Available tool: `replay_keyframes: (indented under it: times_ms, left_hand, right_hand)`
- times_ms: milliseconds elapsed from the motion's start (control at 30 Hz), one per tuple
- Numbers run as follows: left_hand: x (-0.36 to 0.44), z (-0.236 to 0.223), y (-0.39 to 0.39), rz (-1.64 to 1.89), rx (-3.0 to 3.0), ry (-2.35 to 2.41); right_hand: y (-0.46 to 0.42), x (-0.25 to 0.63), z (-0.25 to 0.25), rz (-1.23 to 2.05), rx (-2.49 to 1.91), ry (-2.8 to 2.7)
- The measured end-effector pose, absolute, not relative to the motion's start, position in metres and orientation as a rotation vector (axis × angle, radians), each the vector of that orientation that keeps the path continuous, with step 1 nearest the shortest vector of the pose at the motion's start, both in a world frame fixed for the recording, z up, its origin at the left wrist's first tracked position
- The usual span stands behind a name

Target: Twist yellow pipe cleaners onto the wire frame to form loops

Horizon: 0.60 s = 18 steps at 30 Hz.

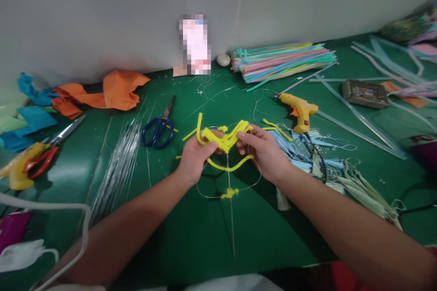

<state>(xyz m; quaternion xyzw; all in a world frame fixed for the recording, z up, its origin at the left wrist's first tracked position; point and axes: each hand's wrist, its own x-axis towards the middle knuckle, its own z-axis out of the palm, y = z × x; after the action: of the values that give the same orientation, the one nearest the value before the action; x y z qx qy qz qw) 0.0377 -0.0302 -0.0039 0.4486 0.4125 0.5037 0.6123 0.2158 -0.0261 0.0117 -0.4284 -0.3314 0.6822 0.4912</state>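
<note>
Between both hands is a bundle of yellow pipe cleaners (226, 138), bent into a V shape. My left hand (198, 157) pinches its left side, thumb on top; one yellow end sticks up beside it. My right hand (261, 148) grips the right side between thumb and fingers. Below the bundle a thin wire ring (201, 193) hangs over the table, with a small yellow tuft (230, 193) at its lower edge. A curved yellow pipe cleaner (228, 167) crosses the ring. Some fingers are hidden behind the bundle.
Blue-handled scissors (159, 129) and silvery wires (119, 163) lie left on the green table (259, 245). A yellow glue gun (300, 111) and tassels (307, 154) lie right. Behind are pastel pipe cleaners (287, 61) and a blurred phone (195, 44). Orange paper (119, 91) is far left.
</note>
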Motion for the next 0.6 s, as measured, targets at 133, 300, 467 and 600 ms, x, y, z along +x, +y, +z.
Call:
replay_keyframes:
  times_ms: [133,300,467,600]
  left_hand:
    - [0.0394,-0.0043,-0.0298,1.119,1.069,0.983]
    - [0.0394,-0.0008,-0.0318,1.03,1.109,1.006]
    - [0.0374,-0.0051,-0.0299,1.084,1.034,1.037]
    - [0.0372,-0.0088,-0.0273,1.11,1.01,1.06]
  right_hand:
    - [-0.026,0.2179,0.0137,1.559,-1.128,-0.891]
    - [-0.0241,0.2201,0.0121,1.523,-1.203,-0.902]
    - [-0.0215,0.2191,0.0077,1.551,-1.196,-0.852]
    - [-0.0208,0.2179,0.0107,1.553,-1.23,-0.791]
